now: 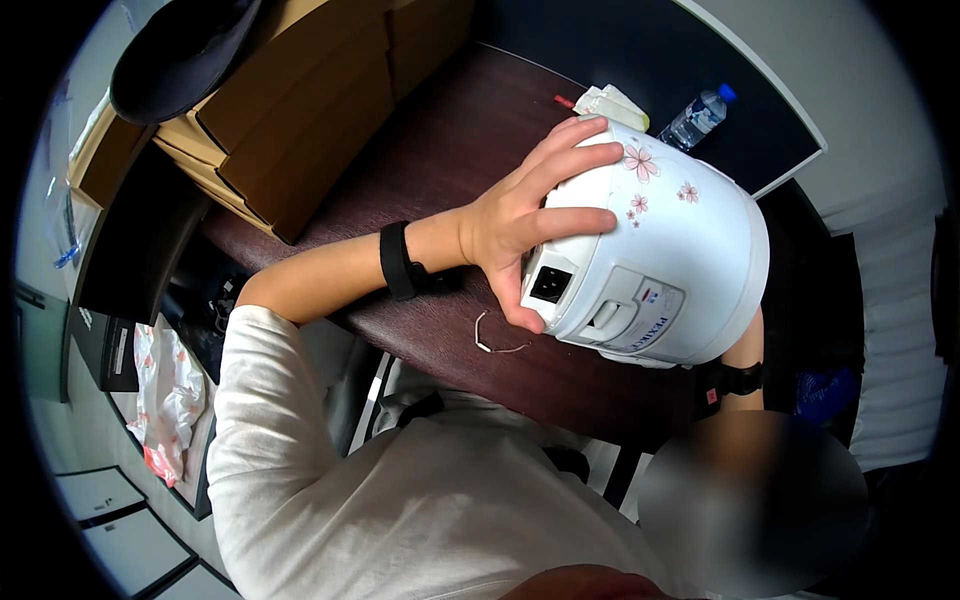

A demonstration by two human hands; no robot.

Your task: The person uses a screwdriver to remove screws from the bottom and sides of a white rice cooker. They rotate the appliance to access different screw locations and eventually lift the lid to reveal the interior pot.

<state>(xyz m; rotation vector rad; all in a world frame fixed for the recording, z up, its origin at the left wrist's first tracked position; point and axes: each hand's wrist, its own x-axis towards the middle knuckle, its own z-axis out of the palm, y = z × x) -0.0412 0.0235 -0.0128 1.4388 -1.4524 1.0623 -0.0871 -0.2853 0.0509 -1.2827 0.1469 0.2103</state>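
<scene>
A white rice cooker (pixel 680 230) with pink flower prints lies tipped on its side over the dark red-brown table (pixel 440 150). Its power socket (pixel 551 284) and switch panel (pixel 640 312) face me. My left hand (pixel 535 200) grips the cooker's left end, thumb below and fingers spread over the top. Beyond the cooker's right end my right forearm (pixel 743 360) reaches up, with a black band at the wrist. The right hand itself is hidden behind the cooker. A short thin wire (pixel 485 345) lies on the table below my left hand.
Large brown cardboard boxes (pixel 300 110) stand at the far left, with a dark rounded object (pixel 180 60) beside them. Behind the cooker are a blue-capped water bottle (pixel 698 118) and a white packet (pixel 612 104). A dark partition (pixel 600 45) closes the back.
</scene>
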